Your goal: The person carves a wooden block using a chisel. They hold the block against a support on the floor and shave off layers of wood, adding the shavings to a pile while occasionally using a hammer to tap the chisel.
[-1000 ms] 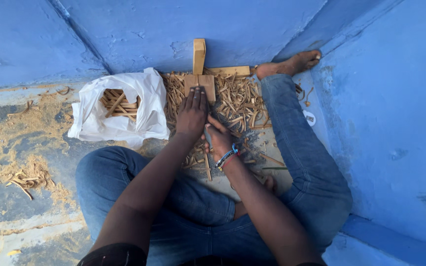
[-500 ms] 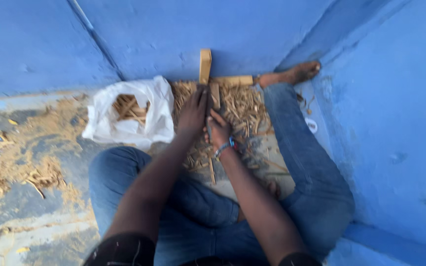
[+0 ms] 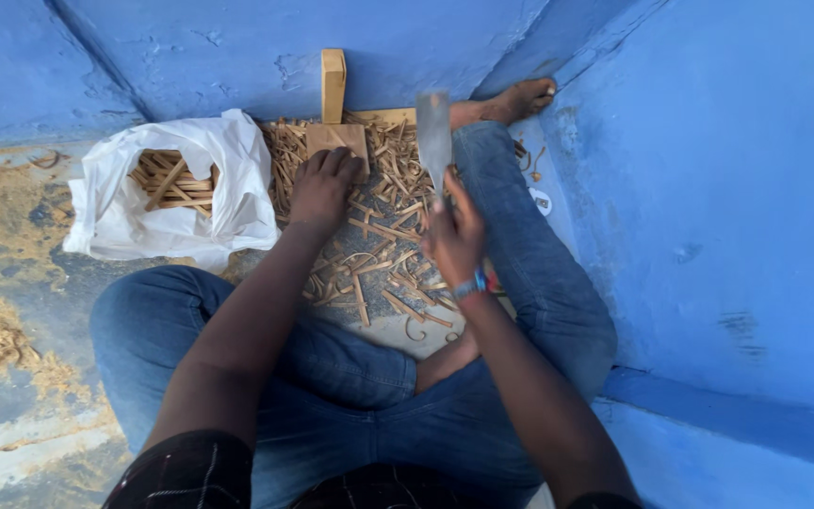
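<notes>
The left hand (image 3: 322,186) is pressing flat, fingers spread, on a wooden block (image 3: 336,139) lying on the floor by the far wall. The right hand (image 3: 454,236) is gripping a flat metal blade (image 3: 433,137) closed-fisted, raised upright just right of the block. Wood strips (image 3: 379,240) are lying between them; a white bag (image 3: 176,188) is sitting at left.

Left hand (image 3: 320,188) pressed flat, right hand (image 3: 454,236) raised (fisted grip)
</notes>
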